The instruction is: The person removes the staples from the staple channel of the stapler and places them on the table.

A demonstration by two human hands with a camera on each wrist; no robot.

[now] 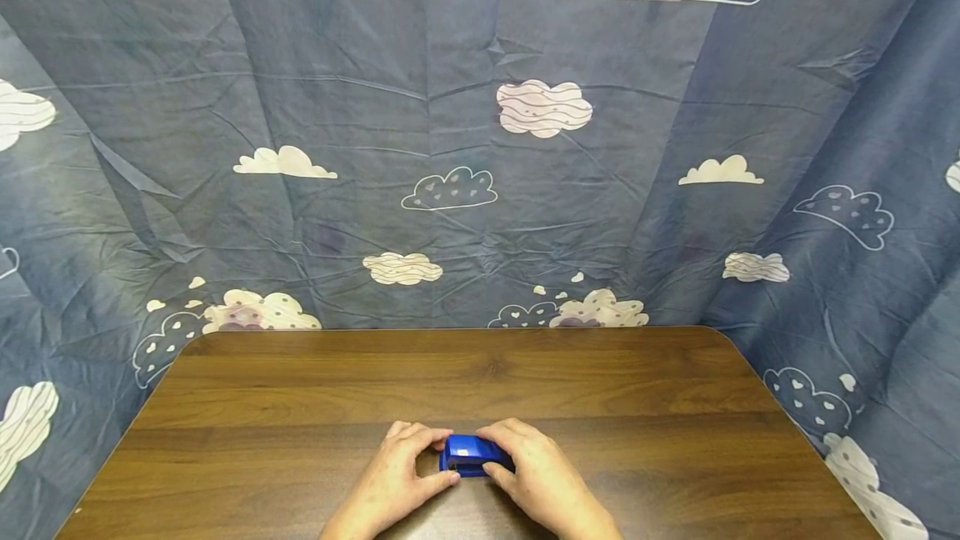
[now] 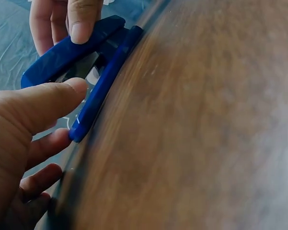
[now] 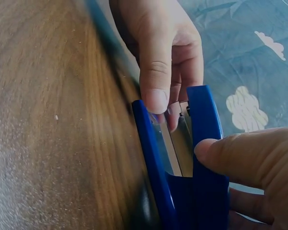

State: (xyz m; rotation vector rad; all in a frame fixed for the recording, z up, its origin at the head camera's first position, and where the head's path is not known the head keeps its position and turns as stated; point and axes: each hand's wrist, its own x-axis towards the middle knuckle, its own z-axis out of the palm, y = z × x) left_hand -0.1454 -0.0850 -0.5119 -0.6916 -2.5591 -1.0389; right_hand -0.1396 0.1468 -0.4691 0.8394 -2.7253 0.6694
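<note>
at lower centre, the right hand [image 1: 536,467] gripped a blue stapler [image 1: 467,445]; the left hand [image 1: 396,472], grip unclear, seemingly worked inside; the next move likely called for steadiness.

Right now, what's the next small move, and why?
Probably ease the left hand back from the open front of the stapler: its thumb and a fingertip are at the gap between the raised top and base, and the right hand grips that top, so pressing could pinch them.

A blue-grey curtain [image 1: 360,40] with pale printed clouds [image 1: 544,109] hangs behind a brown wood-grain table [image 1: 300,423].
</note>
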